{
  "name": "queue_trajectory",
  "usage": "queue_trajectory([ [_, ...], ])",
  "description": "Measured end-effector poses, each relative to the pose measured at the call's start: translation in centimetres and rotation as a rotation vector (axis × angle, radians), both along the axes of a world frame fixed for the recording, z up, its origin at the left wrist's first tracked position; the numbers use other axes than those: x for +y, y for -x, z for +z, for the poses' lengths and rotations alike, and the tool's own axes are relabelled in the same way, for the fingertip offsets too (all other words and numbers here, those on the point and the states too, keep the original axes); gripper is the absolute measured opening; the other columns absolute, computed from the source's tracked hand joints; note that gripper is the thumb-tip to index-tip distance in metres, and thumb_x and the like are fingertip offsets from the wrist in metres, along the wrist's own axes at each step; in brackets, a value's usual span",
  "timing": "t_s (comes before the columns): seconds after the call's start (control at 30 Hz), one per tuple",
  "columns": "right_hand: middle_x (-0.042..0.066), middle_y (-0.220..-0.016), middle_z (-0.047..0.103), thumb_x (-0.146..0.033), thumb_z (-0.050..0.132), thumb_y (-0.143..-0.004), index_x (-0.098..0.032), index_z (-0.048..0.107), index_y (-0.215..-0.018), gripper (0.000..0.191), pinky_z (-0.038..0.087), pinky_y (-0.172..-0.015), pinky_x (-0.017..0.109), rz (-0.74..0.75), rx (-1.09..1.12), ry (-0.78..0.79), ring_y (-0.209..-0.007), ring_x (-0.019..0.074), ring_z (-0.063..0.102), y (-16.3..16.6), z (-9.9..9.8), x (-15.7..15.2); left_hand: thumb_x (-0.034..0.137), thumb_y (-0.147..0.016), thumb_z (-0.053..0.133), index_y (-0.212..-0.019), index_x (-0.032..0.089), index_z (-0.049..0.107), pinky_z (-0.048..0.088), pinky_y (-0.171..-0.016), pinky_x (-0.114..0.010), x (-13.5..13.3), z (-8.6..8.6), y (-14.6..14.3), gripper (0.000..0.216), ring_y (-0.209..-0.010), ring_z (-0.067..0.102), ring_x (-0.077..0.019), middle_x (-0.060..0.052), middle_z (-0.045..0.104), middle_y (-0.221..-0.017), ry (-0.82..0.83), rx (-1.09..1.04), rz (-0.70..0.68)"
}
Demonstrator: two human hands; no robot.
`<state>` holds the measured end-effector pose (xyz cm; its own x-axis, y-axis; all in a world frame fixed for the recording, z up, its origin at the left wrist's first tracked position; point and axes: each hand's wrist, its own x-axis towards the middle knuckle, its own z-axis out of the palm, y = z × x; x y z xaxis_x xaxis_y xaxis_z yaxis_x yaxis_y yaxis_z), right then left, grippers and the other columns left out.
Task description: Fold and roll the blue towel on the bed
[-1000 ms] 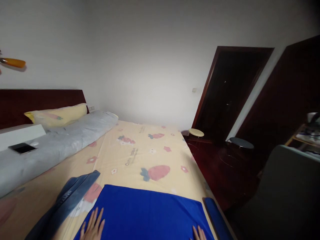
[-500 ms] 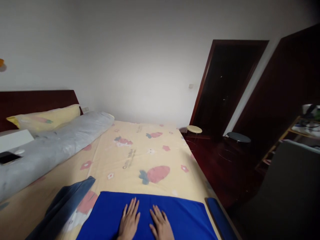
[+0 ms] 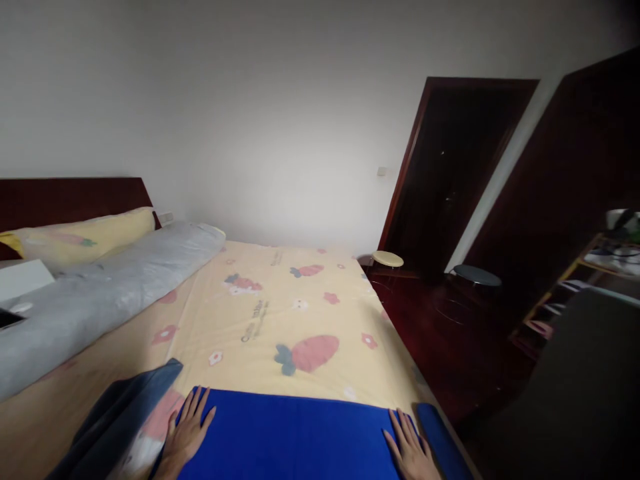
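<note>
A bright blue cloth point(image 3: 295, 437) lies spread flat on the bed, its lower part cut off by the frame. On its far left corner rests my left hand point(image 3: 189, 427), palm down with the fingers spread. My right hand point(image 3: 413, 443) lies flat at the far right corner, fingers apart and holding nothing. Left of the cloth is a crumpled dark blue garment point(image 3: 120, 413), close to my left hand. Just beyond my right hand, along the bed's edge, sits a folded or rolled dark blue piece of fabric point(image 3: 443, 440).
The bed sheet point(image 3: 310, 313) is pale yellow with strawberry prints. A grey rolled quilt point(image 3: 125, 287) and a yellow pillow point(image 3: 85, 237) lie by the headboard point(image 3: 70, 200). Two stools, one yellow point(image 3: 387, 259) and one dark point(image 3: 477, 275), stand near the door point(image 3: 455, 173). A shelf point(image 3: 570, 287) is at right.
My hands have slid apart over the blue cloth, from its middle to its left and right far corners. The view has shifted slightly.
</note>
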<state>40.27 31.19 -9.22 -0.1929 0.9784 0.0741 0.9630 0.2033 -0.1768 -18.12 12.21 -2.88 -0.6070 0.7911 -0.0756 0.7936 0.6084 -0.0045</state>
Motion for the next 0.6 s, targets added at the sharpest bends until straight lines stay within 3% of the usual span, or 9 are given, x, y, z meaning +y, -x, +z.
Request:
queue_trajectory([
  [0.1, 0.007, -0.155, 0.030, -0.059, 0.027, -0.089, -0.021, 0.031, -0.147, 0.070, 0.024, -0.117, 0.053, -0.053, -0.015, -0.062, -0.145, 0.0262, 0.022, 2.8, 1.5, -0.6, 0.051, -0.091, 0.024, -0.149, 0.025, 0.020, 0.013, -0.117, -0.055, 1.1, 0.5, -1.7, 0.064, -0.148, 0.017, -0.0213, -0.004, 0.016, -0.161, -0.023, 0.024, 0.016],
  [0.17, 0.008, -0.155, 0.030, -0.059, 0.024, -0.090, -0.021, 0.031, -0.147, 0.068, 0.023, -0.116, 0.057, -0.054, 0.026, -0.098, -0.145, 0.0282, 0.023, 7.5, 2.9, -1.9, 0.043, -0.093, 0.023, -0.149, 0.023, 0.022, 0.012, -0.118, -0.056, 2.5, 0.3, -5.4, 0.060, -0.149, 0.014, -0.0228, -0.004, 0.017, -0.160, -0.102, 0.062, -0.068],
  [0.27, 0.002, -0.155, 0.029, -0.054, 0.022, -0.094, -0.030, 0.029, -0.146, 0.058, 0.025, -0.117, 0.054, 0.249, 0.171, 0.002, -0.144, 0.0239, 0.026, 17.0, 4.6, -4.8, 0.029, -0.094, 0.020, -0.148, 0.026, 0.020, 0.018, -0.119, -0.049, 5.1, -0.8, -13.6, 0.054, -0.148, 0.018, -0.0204, -0.001, 0.021, -0.158, -0.204, -0.046, -0.401],
  [0.37, 0.000, -0.155, 0.026, -0.051, 0.022, -0.095, -0.032, 0.029, -0.146, 0.054, 0.025, -0.118, 0.051, 0.443, 0.236, 0.136, -0.145, 0.0220, 0.025, 23.6, 5.4, -6.9, 0.026, -0.094, 0.022, -0.149, 0.029, 0.015, 0.023, -0.118, -0.047, 6.9, -1.8, -19.4, 0.055, -0.147, 0.021, -0.0191, 0.001, 0.019, -0.159, -0.182, -0.166, -0.585],
  [0.4, 0.000, -0.156, 0.024, -0.052, 0.022, -0.095, -0.033, 0.029, -0.146, 0.055, 0.025, -0.118, 0.051, 0.461, 0.233, 0.159, -0.145, 0.0218, 0.023, 24.1, 5.5, -7.0, 0.029, -0.095, 0.022, -0.149, 0.031, 0.015, 0.024, -0.118, -0.047, 7.1, -2.0, -19.8, 0.054, -0.147, 0.021, -0.0189, 0.001, 0.018, -0.159, -0.163, -0.192, -0.597],
  [0.47, 0.000, -0.156, 0.023, -0.056, 0.021, -0.094, -0.033, 0.028, -0.146, 0.057, 0.023, -0.118, 0.050, 0.416, 0.197, 0.155, -0.145, 0.0212, 0.021, 22.1, 5.2, -6.2, 0.037, -0.096, 0.020, -0.148, 0.035, 0.016, 0.022, -0.119, -0.049, 6.7, -1.8, -18.0, 0.053, -0.147, 0.020, -0.0185, 0.003, 0.017, -0.159, -0.137, -0.204, -0.539],
  [0.6, 0.006, -0.158, 0.022, -0.055, 0.023, -0.092, -0.024, 0.028, -0.147, 0.064, 0.018, -0.119, 0.052, 0.050, 0.030, 0.058, -0.147, 0.0240, 0.017, 11.2, 3.3, -2.5, 0.046, -0.094, 0.021, -0.150, 0.027, 0.020, 0.014, -0.119, -0.052, 3.8, -1.2, -8.1, 0.059, -0.149, 0.013, -0.0219, -0.004, 0.012, -0.161, -0.117, -0.024, -0.132],
])
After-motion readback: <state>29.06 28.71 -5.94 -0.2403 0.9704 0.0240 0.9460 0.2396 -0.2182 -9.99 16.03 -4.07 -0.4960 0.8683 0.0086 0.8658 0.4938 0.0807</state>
